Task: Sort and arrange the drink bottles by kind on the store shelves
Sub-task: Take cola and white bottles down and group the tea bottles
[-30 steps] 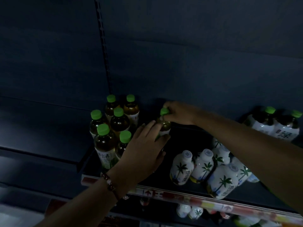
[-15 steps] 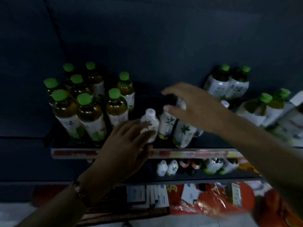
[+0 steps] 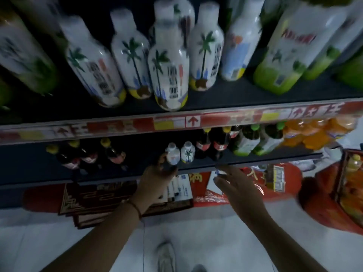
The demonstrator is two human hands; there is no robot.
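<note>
My left hand (image 3: 157,174) reaches onto the lower shelf (image 3: 255,162) and closes around the base of a small white bottle (image 3: 172,154). A second white bottle with a palm tree (image 3: 188,154) stands right beside it. My right hand (image 3: 238,185) hovers in front of that shelf's edge, fingers spread, holding nothing. On the upper shelf (image 3: 192,122), close to the camera, stands a group of white palm-tree bottles (image 3: 169,65). Green-based tea bottles (image 3: 284,55) stand to their right, and more at the far left.
Dark cola bottles (image 3: 213,143) stand right of the two small white bottles, and others (image 3: 88,154) to the left. Green tea bottles (image 3: 253,140) and orange drinks (image 3: 310,132) fill the lower shelf's right end. Red packages (image 3: 334,193) and boxes lie on the floor below.
The view has dropped from the upper shelf to the lower one. Both hands came down off the upper shelf; the left one has taken hold of a white bottle below.
</note>
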